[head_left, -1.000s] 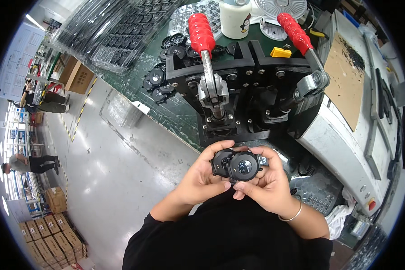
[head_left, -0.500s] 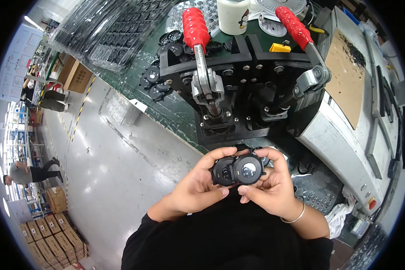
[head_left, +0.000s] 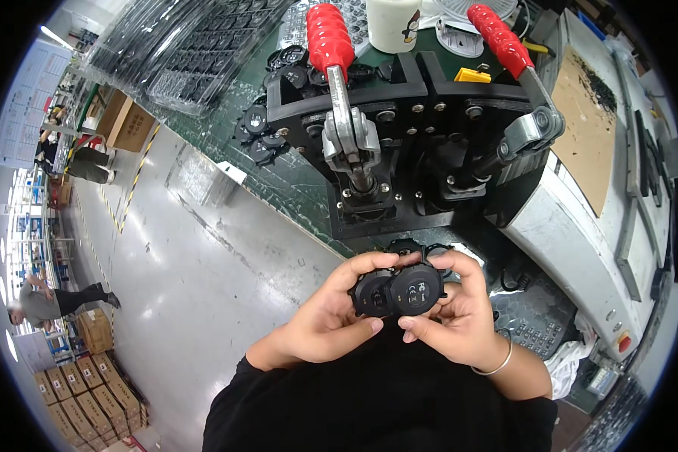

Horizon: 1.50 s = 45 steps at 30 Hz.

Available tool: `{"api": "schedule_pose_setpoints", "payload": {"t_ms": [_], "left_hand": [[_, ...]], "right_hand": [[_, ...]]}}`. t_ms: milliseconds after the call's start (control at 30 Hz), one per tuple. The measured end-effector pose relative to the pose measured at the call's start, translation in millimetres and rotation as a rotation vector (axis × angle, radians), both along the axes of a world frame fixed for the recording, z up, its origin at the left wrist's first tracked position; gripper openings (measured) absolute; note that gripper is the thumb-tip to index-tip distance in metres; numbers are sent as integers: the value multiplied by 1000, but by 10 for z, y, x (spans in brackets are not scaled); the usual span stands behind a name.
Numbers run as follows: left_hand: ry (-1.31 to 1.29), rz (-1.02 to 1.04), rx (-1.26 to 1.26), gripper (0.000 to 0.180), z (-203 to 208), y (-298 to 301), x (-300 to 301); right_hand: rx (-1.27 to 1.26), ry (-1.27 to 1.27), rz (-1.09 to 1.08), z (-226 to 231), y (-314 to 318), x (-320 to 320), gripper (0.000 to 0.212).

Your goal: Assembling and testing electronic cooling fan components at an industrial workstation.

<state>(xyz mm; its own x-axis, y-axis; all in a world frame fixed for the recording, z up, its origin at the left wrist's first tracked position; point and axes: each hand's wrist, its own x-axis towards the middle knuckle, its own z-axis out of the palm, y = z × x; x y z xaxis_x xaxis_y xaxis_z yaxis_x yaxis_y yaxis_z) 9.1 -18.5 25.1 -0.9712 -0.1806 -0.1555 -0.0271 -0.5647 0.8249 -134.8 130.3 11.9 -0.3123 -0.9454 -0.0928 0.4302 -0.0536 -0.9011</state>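
Note:
Two round black watch cases are held side by side, back covers facing up, in front of my chest. My left hand pinches the left watch case between thumb and fingers. Closed round the right watch case is my right hand, its thumb at the lower rim. The right case overlaps the edge of the left one. Just beyond my fingertips, more black watch parts show at the table edge, partly hidden. Past them stands a black clamping fixture with two red-handled toggle clamps.
Loose black watch cases lie left of the fixture on the green table. Wrapped trays are stacked at the far left, a white mug behind. A pale machine with a red button stands right. Cartons sit on the floor.
The right watch case has tilted, so the bright glare on its back is gone and its markings show. Both hands keep their hold. The view has shifted slightly, and a distant person has moved.

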Motion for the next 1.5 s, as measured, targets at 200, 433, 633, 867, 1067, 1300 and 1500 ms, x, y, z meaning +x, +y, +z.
{"api": "schedule_pose_setpoints", "payload": {"t_ms": [200, 433, 633, 867, 1067, 1300, 1500], "left_hand": [[74, -30, -63, 68, -31, -17, 2], [167, 81, -209, 67, -70, 18, -10], [168, 84, -218, 67, -67, 21, -9], [154, 39, -249, 72, -6, -8, 5], [75, 136, -246, 71, -12, 20, 9], [29, 298, 185, 62, -120, -111, 22], [193, 872, 40, 41, -203, -1390, -68]], "right_hand": [[-63, 70, 12, -47, 20, -5, 68], [-45, 166, 72, 24, 35, -50, 70], [-54, 185, 68, 33, 58, -55, 71], [-41, 270, 28, 6, 89, -49, 69], [9, 330, 7, 25, 114, -66, 69], [125, 1210, 32, 287, -160, -152, 56], [329, 1564, 0, 39, 19, -307, 54]]}}
